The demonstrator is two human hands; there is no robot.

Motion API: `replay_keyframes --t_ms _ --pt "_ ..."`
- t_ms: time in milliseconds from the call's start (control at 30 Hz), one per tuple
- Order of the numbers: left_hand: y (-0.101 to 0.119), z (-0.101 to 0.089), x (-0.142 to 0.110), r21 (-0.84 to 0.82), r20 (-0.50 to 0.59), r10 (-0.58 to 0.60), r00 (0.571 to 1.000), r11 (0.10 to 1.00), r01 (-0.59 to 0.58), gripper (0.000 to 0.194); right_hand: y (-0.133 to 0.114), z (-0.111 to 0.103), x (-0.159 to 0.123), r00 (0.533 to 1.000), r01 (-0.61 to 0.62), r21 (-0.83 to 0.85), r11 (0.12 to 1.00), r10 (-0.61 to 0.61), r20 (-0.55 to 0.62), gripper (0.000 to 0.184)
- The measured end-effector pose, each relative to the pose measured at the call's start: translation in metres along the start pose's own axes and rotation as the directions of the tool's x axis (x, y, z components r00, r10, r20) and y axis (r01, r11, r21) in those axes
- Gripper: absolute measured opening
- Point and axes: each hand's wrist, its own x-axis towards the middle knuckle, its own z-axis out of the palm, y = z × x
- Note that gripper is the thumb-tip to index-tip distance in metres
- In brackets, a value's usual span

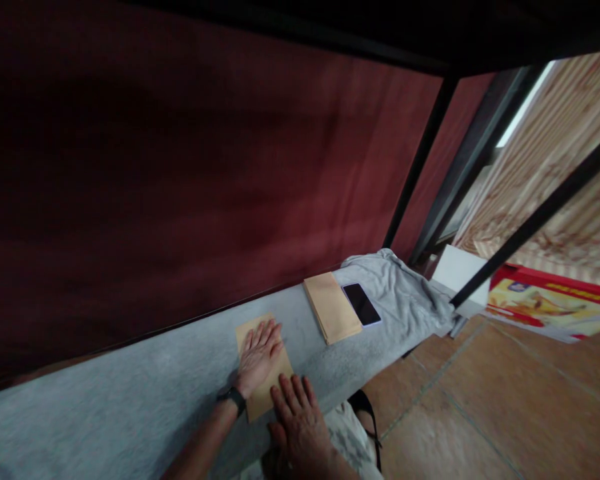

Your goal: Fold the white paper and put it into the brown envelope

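Note:
A flat piece of tan paper (283, 363), perhaps an envelope, lies on the grey cloth-covered shelf. My left hand (260, 357), with a dark band at the wrist, rests flat on it with fingers stretched out. At the paper's near right edge is my right hand (300, 417), its fingers extended and held fairly close together; whether the fingertips touch the paper I cannot tell. To the right lies a small stack of similar tan papers (334, 307). A phone (362, 304) with a dark screen lies against that stack's right side.
Grey cloth (120, 393) covers the long shelf and bunches up at its right end. A dark red panel (230, 187) rises behind it. Black metal posts (420, 167) frame the right side. A red and yellow box (550, 303) and a white box (460, 273) stand on the tiled floor.

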Motion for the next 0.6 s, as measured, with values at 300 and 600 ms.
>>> replay_keyframes --t_ms 300,600 --pt "0.006 0.017 -0.142 0.049 -0.091 0.209 0.974 0.978 -0.205 0.058 0.0 -0.003 -0.003 0.999 0.014 0.0 1.0 -0.014 -0.037 0.065" --pt "0.019 0.025 -0.168 -0.303 -0.14 -0.195 0.971 0.942 0.145 0.05 -0.003 -0.013 0.0 1.0 -0.016 -0.029 0.999 0.015 -0.028 0.057"
